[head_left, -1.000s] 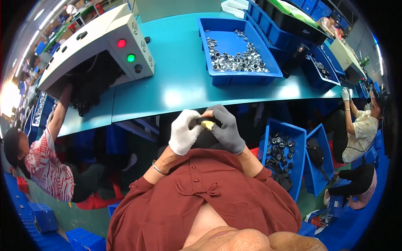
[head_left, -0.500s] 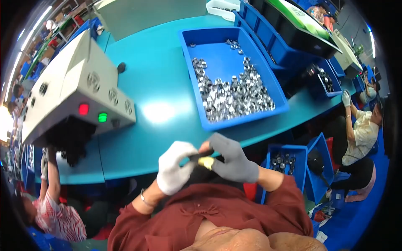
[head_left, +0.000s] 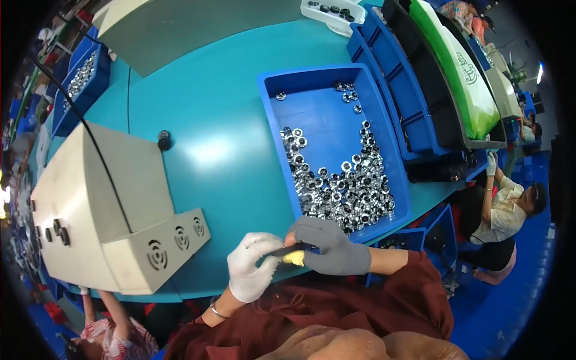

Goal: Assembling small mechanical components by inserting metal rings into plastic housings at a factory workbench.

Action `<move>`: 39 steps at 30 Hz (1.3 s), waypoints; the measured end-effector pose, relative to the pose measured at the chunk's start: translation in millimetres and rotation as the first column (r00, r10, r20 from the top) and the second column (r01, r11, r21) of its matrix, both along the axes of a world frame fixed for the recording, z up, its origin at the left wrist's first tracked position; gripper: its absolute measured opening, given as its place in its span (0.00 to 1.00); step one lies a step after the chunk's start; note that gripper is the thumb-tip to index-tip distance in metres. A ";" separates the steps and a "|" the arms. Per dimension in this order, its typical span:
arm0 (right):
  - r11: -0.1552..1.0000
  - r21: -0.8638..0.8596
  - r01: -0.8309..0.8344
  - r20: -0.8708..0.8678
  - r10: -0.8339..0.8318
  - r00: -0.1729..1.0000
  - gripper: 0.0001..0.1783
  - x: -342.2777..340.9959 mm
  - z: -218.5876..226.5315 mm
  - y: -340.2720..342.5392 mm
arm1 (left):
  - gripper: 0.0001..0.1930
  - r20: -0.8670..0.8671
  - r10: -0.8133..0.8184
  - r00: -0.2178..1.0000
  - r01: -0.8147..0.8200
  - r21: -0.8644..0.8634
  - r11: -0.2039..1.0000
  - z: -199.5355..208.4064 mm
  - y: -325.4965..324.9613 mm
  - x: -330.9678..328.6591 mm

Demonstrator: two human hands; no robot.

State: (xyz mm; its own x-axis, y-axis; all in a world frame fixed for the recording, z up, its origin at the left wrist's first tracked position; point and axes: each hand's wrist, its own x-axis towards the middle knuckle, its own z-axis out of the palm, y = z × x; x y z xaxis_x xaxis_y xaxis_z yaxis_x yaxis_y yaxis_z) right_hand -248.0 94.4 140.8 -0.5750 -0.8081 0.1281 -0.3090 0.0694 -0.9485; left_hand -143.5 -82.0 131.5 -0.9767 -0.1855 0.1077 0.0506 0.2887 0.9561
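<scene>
In front of my chest both hands meet around a small dark piece (head_left: pixel 289 248), whose exact kind I cannot make out. My left hand (head_left: pixel 249 271), in a white glove, pinches its left end. The other end sits between the fingers and thumb of my right hand (head_left: pixel 332 247), which wears a grey glove with a yellow thumb tip and one bare fingertip. Just beyond my hands stands a blue tray (head_left: pixel 324 135) with many small shiny metal fittings with dark centres (head_left: pixel 354 195), heaped mostly at its near and right sides.
A beige machine (head_left: pixel 108 204) stands at the left, near a small black knob-like part (head_left: pixel 164 140) on the teal table (head_left: pixel 222 114). Right of the tray are stacked blue bins (head_left: pixel 390 78) and a green-white bag (head_left: pixel 459 72). Co-workers (head_left: pixel 507 201) sit on both sides.
The view has shifted, so the table and machine appear at a different angle, and the machine's red and green lights no longer show. Both hands still hold the dark piece.
</scene>
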 end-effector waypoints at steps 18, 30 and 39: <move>0.928 -0.053 0.369 0.051 -0.366 0.929 0.09 56.1 66.1 -37.4 | 0.26 0.116 -0.021 0.993 0.033 -0.109 0.993 78.4 -35.4 18.1; 0.936 -0.086 0.342 0.423 -0.276 0.863 0.07 69.1 43.8 16.4 | 0.11 0.357 -0.198 0.913 -0.035 0.551 0.834 66.5 6.9 36.5; 0.568 0.189 0.801 0.400 -0.789 0.466 0.13 48.9 3.7 192.6 | 0.14 0.568 -0.035 0.822 -0.250 0.415 0.875 67.2 72.3 17.9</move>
State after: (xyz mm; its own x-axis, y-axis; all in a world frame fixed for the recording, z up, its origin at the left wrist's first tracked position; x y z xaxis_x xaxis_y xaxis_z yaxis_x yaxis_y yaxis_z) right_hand -199.1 287.0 144.5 -0.9632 0.0244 -0.2677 0.2688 0.0630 -0.9611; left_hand -125.6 -9.6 198.7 -0.8116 -0.1804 -0.5556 -0.5199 -0.2107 0.8278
